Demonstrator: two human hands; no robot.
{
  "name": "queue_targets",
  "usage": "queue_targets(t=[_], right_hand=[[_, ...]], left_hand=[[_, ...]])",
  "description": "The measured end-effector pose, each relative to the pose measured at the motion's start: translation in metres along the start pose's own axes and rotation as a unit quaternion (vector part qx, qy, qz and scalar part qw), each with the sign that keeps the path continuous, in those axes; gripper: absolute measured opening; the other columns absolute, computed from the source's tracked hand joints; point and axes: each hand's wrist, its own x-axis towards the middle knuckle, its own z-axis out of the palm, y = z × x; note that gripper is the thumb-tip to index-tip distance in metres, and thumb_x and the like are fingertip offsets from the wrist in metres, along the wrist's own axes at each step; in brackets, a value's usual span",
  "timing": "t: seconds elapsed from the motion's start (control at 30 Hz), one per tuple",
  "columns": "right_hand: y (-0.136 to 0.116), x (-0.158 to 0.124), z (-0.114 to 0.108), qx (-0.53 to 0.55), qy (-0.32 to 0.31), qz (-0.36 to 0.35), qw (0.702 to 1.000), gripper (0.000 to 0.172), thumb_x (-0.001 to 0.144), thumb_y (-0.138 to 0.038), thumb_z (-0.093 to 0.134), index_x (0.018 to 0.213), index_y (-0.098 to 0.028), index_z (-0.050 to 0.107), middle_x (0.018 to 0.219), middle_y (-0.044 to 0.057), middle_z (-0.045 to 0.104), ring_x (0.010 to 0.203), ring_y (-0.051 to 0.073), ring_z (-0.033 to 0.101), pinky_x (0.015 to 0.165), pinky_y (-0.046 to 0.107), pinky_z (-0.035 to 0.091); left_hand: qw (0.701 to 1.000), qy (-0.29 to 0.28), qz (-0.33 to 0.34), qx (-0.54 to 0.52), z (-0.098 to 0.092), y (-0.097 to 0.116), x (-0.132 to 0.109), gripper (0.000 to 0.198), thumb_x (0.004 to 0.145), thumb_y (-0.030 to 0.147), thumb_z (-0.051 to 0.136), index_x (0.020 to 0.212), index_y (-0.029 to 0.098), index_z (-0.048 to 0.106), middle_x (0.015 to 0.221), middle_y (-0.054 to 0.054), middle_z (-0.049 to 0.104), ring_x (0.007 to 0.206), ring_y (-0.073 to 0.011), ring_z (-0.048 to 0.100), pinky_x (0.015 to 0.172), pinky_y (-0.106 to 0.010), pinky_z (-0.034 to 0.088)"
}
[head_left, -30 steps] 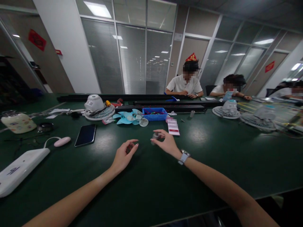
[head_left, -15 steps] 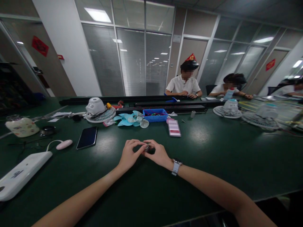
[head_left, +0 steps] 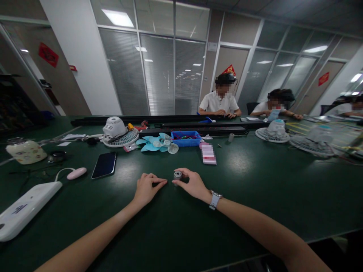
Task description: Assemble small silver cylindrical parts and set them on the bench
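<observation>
My right hand (head_left: 191, 184) rests on the dark green table (head_left: 176, 226) with its fingers closed round a small grey metal cylinder (head_left: 177, 175), perhaps a little motor. A watch sits on that wrist. My left hand (head_left: 147, 188) lies just to the left of it, fingers curled and pinched together at the tips. Whether anything is in that pinch I cannot make out. A narrow gap separates the two hands.
A black phone (head_left: 104, 164), a pink mouse-like item (head_left: 76, 173) and a white box (head_left: 24, 207) lie at the left. Further back are a white fan head (head_left: 117, 130), light blue fan blades (head_left: 155, 142), a blue tray (head_left: 185, 137) and a card (head_left: 209, 155). People sit across the table.
The hands came together over the small cylinder, then drew apart a little. The left hand has dropped to the table; the right keeps the cylinder.
</observation>
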Motion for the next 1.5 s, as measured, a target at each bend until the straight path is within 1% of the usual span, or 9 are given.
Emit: queue_targets(t=[0.13, 0.27, 0.47, 0.67, 0.8, 0.9, 1.13, 1.33, 1.5], right_hand=[[0.042, 0.011, -0.057, -0.08, 0.14, 0.038, 0.986, 0.042, 0.081, -0.045, 0.066, 0.117, -0.024, 0.062, 0.107, 0.004, 0.071, 0.092, 0.019, 0.068, 0.084, 0.034, 0.053], [0.094, 0.014, -0.129, -0.193, 0.302, 0.152, 0.921, 0.041, 0.082, -0.045, 0.062, 0.115, -0.02, 0.061, 0.103, 0.009, 0.072, 0.087, 0.022, 0.068, 0.079, 0.035, 0.052], [0.128, -0.003, -0.168, -0.236, 0.324, 0.238, 0.884, 0.038, 0.08, -0.042, 0.061, 0.109, -0.016, 0.06, 0.103, 0.013, 0.07, 0.092, 0.025, 0.066, 0.083, 0.04, 0.05], [0.07, 0.009, -0.116, -0.345, 0.381, 0.129, 0.848, 0.057, 0.083, -0.038, 0.06, 0.132, -0.014, 0.045, 0.145, 0.021, 0.04, 0.137, 0.033, 0.033, 0.109, 0.06, 0.021], [0.006, 0.011, -0.035, -0.243, 0.115, -0.05, 0.962, 0.04, 0.09, -0.044, 0.053, 0.126, -0.027, 0.058, 0.136, 0.007, 0.056, 0.132, 0.027, 0.043, 0.114, 0.054, 0.019], [-0.015, 0.011, 0.014, -0.213, -0.03, -0.083, 0.973, 0.042, 0.085, -0.051, 0.06, 0.122, -0.03, 0.064, 0.136, 0.006, 0.057, 0.134, 0.027, 0.041, 0.113, 0.053, 0.021], [-0.01, 0.026, 0.034, -0.212, -0.069, -0.047, 0.974, 0.017, 0.086, -0.041, 0.065, 0.097, -0.033, 0.075, 0.107, 0.0, 0.073, 0.109, 0.023, 0.063, 0.107, 0.051, 0.03], [0.018, 0.029, -0.056, -0.237, 0.097, -0.031, 0.966, 0.023, 0.09, -0.044, 0.057, 0.099, -0.032, 0.074, 0.106, -0.002, 0.073, 0.097, 0.021, 0.066, 0.088, 0.037, 0.047], [0.078, 0.01, -0.159, -0.378, 0.29, 0.107, 0.873, 0.033, 0.091, -0.042, 0.052, 0.099, -0.022, 0.075, 0.107, 0.008, 0.073, 0.098, 0.027, 0.065, 0.081, 0.036, 0.048]], left_hand=[[1.0, 0.006, 0.007, -0.021, 0.0, 0.002, 0.001, 0.037, 0.086, 0.054, 0.052, 0.106, 0.033, 0.075, 0.089, -0.006, 0.07, 0.089, -0.0253, 0.055, 0.08, -0.038, 0.041], [0.997, 0.04, -0.012, -0.063, -0.002, 0.004, 0.002, 0.041, 0.091, 0.047, 0.045, 0.114, 0.027, 0.071, 0.095, -0.006, 0.073, 0.089, -0.0246, 0.057, 0.085, -0.039, 0.041], [0.987, 0.088, -0.075, -0.115, -0.002, 0.003, 0.002, 0.04, 0.091, 0.041, 0.038, 0.1, 0.023, 0.072, 0.083, -0.004, 0.071, 0.091, -0.0256, 0.061, 0.078, -0.035, 0.044], [0.975, 0.129, -0.099, -0.15, 0.001, -0.002, 0.004, 0.033, 0.089, 0.036, 0.033, 0.082, 0.022, 0.063, 0.083, -0.004, 0.068, 0.09, -0.0244, 0.062, 0.082, -0.035, 0.046], [0.975, 0.144, -0.098, -0.14, 0.001, -0.003, 0.003, 0.031, 0.087, 0.034, 0.033, 0.076, 0.022, 0.059, 0.083, -0.004, 0.066, 0.088, -0.0245, 0.061, 0.082, -0.035, 0.046], [0.976, 0.154, -0.087, -0.13, 0.001, -0.002, 0.002, 0.03, 0.087, 0.033, 0.032, 0.075, 0.023, 0.058, 0.081, -0.003, 0.065, 0.087, -0.0239, 0.06, 0.082, -0.034, 0.046], [0.979, 0.143, -0.083, -0.116, -0.001, 0.001, 0.001, 0.029, 0.087, 0.031, 0.032, 0.073, 0.023, 0.057, 0.081, -0.003, 0.064, 0.087, -0.0243, 0.058, 0.081, -0.035, 0.044], [0.98, 0.144, -0.072, -0.121, 0.002, -0.002, 0.001, 0.031, 0.089, 0.033, 0.032, 0.074, 0.023, 0.057, 0.08, -0.003, 0.065, 0.086, -0.024, 0.059, 0.079, -0.035, 0.045], [0.981, 0.135, -0.073, -0.121, -0.001, 0.002, 0.002, 0.03, 0.086, 0.034, 0.033, 0.071, 0.023, 0.057, 0.078, -0.003, 0.066, 0.085, -0.0241, 0.06, 0.078, -0.034, 0.044]])
